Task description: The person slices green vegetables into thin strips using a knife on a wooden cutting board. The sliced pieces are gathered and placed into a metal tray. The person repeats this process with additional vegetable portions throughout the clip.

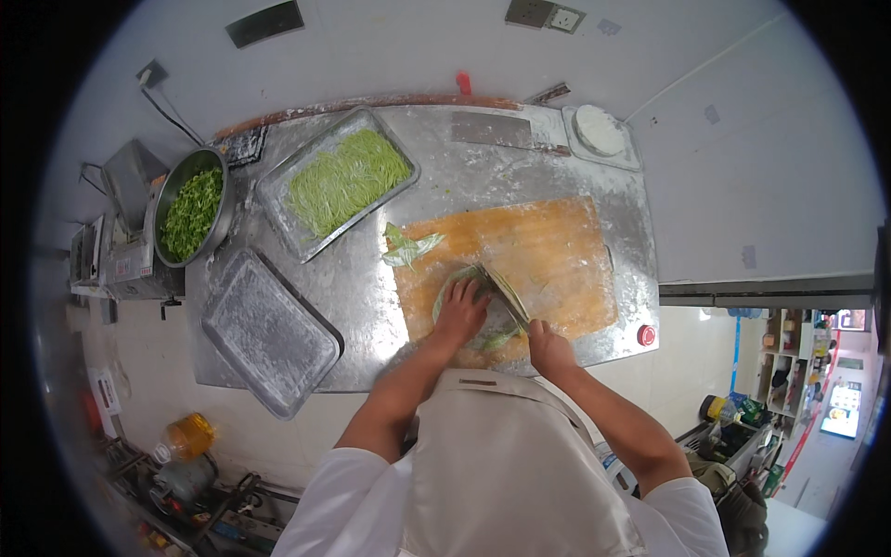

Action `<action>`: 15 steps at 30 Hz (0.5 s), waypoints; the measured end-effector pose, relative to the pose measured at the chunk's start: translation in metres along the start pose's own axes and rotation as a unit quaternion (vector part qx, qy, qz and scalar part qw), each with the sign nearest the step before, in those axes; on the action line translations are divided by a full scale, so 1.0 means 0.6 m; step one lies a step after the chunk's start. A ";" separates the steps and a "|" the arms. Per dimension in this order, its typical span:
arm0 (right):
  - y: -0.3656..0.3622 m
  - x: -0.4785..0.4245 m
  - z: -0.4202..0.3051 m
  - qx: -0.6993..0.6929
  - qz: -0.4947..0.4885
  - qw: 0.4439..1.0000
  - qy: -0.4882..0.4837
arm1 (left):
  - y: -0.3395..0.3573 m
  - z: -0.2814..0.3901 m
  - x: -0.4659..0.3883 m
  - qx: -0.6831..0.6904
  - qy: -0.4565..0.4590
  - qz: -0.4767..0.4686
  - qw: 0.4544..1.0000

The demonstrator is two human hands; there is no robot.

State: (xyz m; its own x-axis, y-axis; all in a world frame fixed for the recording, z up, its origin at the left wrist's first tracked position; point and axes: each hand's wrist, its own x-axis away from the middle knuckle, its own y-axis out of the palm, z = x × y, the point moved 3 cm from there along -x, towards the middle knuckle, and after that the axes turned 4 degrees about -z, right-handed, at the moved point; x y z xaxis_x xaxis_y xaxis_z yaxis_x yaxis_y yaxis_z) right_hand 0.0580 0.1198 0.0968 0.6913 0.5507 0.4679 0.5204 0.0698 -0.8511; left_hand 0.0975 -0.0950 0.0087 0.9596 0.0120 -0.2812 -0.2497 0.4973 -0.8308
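My right hand [551, 350] grips the handle end of a large kitchen knife [507, 296], its blade slanting up and left across a floured wooden board [557, 257]. Left of the blade, my left hand [462, 310] presses down with bent fingers on a green dough sheet [441, 296], partly hidden under the hand. Thin green strips [514, 289] lie along the blade's right side. Another bit of green dough [498, 340] shows near the board's front edge, below the knife. Green dough scraps [412, 248] lie on the board's far left corner.
A metal tray [306, 255] of cut green noodles [351, 177] sits behind the board. An overturned tray [275, 334] overhangs the table's front edge. At far left stands a steel bowl [226, 223] of chopped greens. A flour bowl [598, 130] and red-topped object [646, 335] are right.
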 end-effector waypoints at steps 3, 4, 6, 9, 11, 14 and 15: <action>0.002 -0.010 -0.005 -0.003 0.000 1.000 -0.007 | 0.000 0.000 0.001 0.002 0.004 -0.011 1.000; 0.009 -0.018 -0.005 -0.011 -0.003 1.000 -0.006 | 0.001 -0.001 0.001 0.000 0.006 -0.014 1.000; 0.022 -0.042 -0.006 -0.024 -0.005 1.000 -0.005 | -0.001 0.000 0.000 0.000 0.013 -0.009 1.000; 0.029 -0.049 -0.007 -0.018 0.014 1.000 -0.001 | -0.005 0.003 -0.001 -0.002 0.026 0.016 1.000; 0.022 -0.052 -0.006 -0.020 0.039 0.999 -0.014 | -0.005 0.002 0.000 -0.015 0.033 0.031 0.999; 0.001 -0.045 0.003 -0.012 0.074 0.996 -0.038 | -0.012 0.008 -0.005 -0.006 0.033 0.031 0.999; -0.007 -0.041 0.000 -0.009 0.084 0.995 -0.048 | -0.009 0.007 -0.004 -0.009 0.028 0.028 0.999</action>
State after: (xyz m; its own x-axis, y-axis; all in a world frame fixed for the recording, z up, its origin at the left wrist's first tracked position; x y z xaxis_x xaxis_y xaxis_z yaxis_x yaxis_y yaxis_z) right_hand 0.0390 0.1060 0.0886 0.7183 0.6309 0.2932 0.4110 -0.0447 -0.9105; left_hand 0.0971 -0.0939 0.0158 0.9355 -0.0098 -0.3532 -0.3053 0.4808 -0.8220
